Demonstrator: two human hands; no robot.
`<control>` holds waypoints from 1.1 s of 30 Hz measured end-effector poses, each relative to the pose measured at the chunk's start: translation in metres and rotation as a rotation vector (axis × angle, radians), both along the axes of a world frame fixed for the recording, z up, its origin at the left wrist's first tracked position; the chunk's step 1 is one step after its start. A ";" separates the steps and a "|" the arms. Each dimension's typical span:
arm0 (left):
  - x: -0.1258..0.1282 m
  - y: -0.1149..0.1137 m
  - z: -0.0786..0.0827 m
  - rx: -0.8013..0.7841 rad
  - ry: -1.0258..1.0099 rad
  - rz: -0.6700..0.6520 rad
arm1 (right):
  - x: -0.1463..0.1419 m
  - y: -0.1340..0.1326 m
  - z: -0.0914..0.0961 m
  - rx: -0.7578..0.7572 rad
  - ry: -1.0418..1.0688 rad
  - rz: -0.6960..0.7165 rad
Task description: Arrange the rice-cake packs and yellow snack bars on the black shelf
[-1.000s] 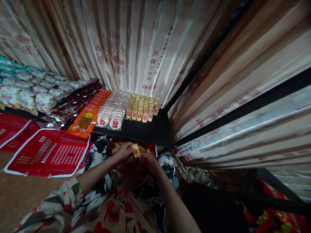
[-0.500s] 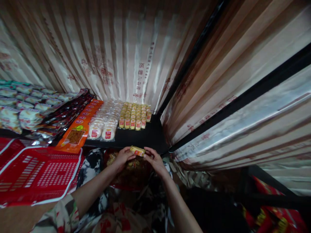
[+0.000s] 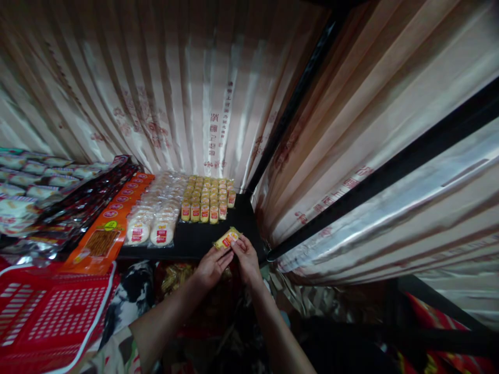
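Above the shelf's front edge, a small yellow snack packet [image 3: 225, 239] with a red label is held up. My right hand [image 3: 246, 257] pinches its right end, the thumb lying across the label. My left hand [image 3: 212, 266] grips its lower left side, fingers partly hidden and close against the right hand. Beyond it, on the black shelf [image 3: 197, 236], stand rows of matching yellow packets [image 3: 205, 202]. Left of these lie stacks of clear-wrapped round white crackers [image 3: 161, 234]. A bag [image 3: 171, 278] with more yellow packets sits below my hands, partly hidden by my arms.
Orange snack bags [image 3: 103, 239], dark shiny packs [image 3: 86, 208] and white packs [image 3: 19, 213] line the shelf further left. A red basket [image 3: 58, 311] stands at lower left. Black poles [image 3: 374, 182] and pleated curtains [image 3: 171, 93] enclose the back and right. Red packs [image 3: 440, 311] lie lower right.
The packet has turned from nearly level to slanting up at the right and moved slightly away from me. My right thumb now lies over its label. The view has shifted a little.
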State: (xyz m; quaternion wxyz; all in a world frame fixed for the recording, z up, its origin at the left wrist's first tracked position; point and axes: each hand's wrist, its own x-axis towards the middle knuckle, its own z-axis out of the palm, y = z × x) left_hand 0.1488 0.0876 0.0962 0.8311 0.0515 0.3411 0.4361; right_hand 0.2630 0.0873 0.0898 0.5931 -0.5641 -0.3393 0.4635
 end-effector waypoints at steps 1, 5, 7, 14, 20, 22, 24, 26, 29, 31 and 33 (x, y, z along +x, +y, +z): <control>0.004 0.003 0.000 -0.012 0.010 0.002 | 0.001 0.002 -0.003 -0.012 -0.009 0.002; 0.019 0.016 -0.003 -0.064 0.106 -0.024 | 0.012 0.016 -0.010 -0.028 -0.061 -0.006; 0.024 0.020 -0.006 -0.078 0.184 -0.063 | 0.022 0.029 -0.011 -0.037 -0.119 -0.016; 0.044 0.041 -0.011 0.154 0.569 -0.066 | 0.055 0.088 -0.014 -0.035 -0.466 -0.006; 0.062 0.076 0.004 0.317 0.481 -0.012 | 0.061 0.132 -0.024 -0.007 -0.608 -0.009; 0.067 0.086 0.006 0.312 0.448 -0.022 | 0.061 0.143 -0.025 0.002 -0.663 -0.016; 0.072 0.094 0.005 0.312 0.426 -0.034 | 0.061 0.152 -0.026 0.006 -0.714 -0.015; 0.076 0.101 0.004 0.316 0.409 -0.030 | 0.060 0.159 -0.026 0.000 -0.738 -0.008; 0.079 0.110 0.001 0.314 0.413 -0.033 | 0.057 0.167 -0.026 -0.006 -0.745 -0.001; 0.080 0.115 -0.002 0.312 0.436 -0.049 | 0.056 0.169 -0.028 0.004 -0.734 0.002; 0.081 0.119 -0.005 0.321 0.451 -0.064 | 0.054 0.170 -0.031 0.008 -0.723 -0.002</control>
